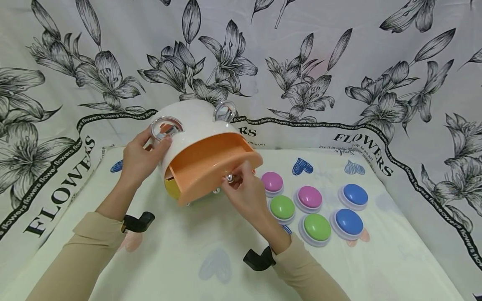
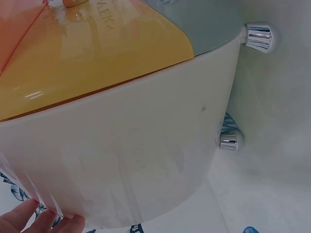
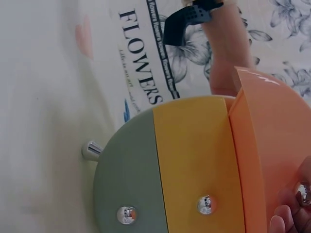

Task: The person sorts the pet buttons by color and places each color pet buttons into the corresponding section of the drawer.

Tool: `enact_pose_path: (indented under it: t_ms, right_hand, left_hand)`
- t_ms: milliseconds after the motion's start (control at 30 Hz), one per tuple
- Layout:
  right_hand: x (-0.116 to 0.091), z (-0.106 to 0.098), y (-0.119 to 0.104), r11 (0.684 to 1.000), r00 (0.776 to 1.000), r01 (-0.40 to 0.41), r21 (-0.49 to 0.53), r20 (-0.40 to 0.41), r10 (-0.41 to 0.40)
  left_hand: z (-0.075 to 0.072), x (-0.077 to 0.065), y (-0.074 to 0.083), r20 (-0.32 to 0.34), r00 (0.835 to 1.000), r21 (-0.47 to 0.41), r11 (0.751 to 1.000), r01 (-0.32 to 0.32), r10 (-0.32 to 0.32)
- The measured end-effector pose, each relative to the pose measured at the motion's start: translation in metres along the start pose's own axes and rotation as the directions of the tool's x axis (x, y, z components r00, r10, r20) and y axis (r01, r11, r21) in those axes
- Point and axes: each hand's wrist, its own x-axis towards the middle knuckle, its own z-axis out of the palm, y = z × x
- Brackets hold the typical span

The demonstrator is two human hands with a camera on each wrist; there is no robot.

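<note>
A rounded white drawer box (image 1: pixel 196 117) with chrome rings on top stands before me. Its orange drawer (image 1: pixel 199 179) is pulled out and the inside shows. My right hand (image 1: pixel 246 194) pinches the chrome knob (image 1: pixel 230 178) on that drawer's front. My left hand (image 1: pixel 144 156) holds the box at its upper left, thumb beside the left chrome ring (image 1: pixel 165 125); its fingertips (image 2: pixel 43 221) touch the white shell in the left wrist view. Below the orange drawer, the yellow drawer (image 3: pixel 199 160) and green drawer (image 3: pixel 131 179) are closed, as the right wrist view shows.
Right of the box, several dome buttons stand on the cloth: pink buttons (image 1: pixel 310 196), green buttons (image 1: pixel 317 227) and blue buttons (image 1: pixel 349 221). A white cloth with heart prints (image 1: pixel 216 265) covers the table. Behind hangs a flower-print curtain (image 1: pixel 301 83).
</note>
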Motion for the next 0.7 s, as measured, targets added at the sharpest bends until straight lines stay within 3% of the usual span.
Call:
enact_pose_path:
  t_ms: [267, 700]
  right_hand:
    - [-0.007, -0.003, -0.001, 0.998, 0.998, -0.057, 0.017, 0.0, 0.057]
    - [-0.019, -0.008, 0.0, 0.997, 0.998, -0.052, 0.057, -0.024, 0.054]
  left_hand:
    - [0.0, 0.0, 0.0, -0.003, 1.0, 0.006, 1.0, 0.0, 0.0]
    - [0.001, -0.001, 0.0, -0.01, 1.0, 0.003, 1.0, -0.008, 0.008]
